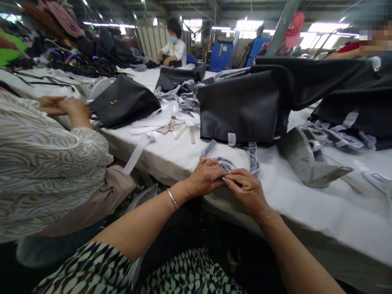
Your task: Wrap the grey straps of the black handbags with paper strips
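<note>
At the table's front edge my left hand and my right hand meet, fingertips pinched together. Between them shows a small dark piece, seemingly part of the plastic-wrapped bag strap; the fingers cover most of it. Loops of that strap lie just behind my hands. The strap hangs from a black handbag, which lies on the table with a small white tab at its near edge.
A grey tape dispenser stands to the right. Paper and cardboard scraps lie left of the bag. A co-worker in a patterned blouse handles another black bag. More wrapped straps and bags lie at the right.
</note>
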### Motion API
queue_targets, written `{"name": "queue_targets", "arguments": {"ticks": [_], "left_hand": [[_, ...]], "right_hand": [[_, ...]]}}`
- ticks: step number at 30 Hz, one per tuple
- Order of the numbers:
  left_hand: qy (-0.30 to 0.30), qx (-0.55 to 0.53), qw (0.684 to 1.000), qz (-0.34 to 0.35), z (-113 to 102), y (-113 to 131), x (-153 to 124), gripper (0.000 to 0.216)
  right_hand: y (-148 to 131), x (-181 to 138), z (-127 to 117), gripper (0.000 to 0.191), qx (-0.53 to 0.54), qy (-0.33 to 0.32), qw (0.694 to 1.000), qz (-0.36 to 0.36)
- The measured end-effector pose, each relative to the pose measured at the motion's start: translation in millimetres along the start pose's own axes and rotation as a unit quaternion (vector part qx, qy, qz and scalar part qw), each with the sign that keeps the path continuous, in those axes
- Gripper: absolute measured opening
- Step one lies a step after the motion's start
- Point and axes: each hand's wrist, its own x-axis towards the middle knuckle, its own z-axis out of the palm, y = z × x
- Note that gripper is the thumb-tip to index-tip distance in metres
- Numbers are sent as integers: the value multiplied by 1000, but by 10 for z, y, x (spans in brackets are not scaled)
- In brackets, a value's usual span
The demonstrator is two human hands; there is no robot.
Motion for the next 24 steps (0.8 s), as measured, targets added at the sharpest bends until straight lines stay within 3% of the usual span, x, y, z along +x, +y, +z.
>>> {"name": "queue_targets", "arguments": {"ticks": [6,14,18,24], "left_hand": [[-19,-10,1000,9,-29,-27,33,28],[-60,-22,998,16,-94,-26,73,28],[-44,-30,998,18,-77,-36,63,28],[-29,-28,999,33,-67,-27,31,26]], "right_hand": [[59,51,-161,29,50,-93,994,20],[32,120,-160,18,87,-112,988,62],[3,127,-122,18,81,-85,988,99],[7,119,-108,14,81,-74,990,92]]}}
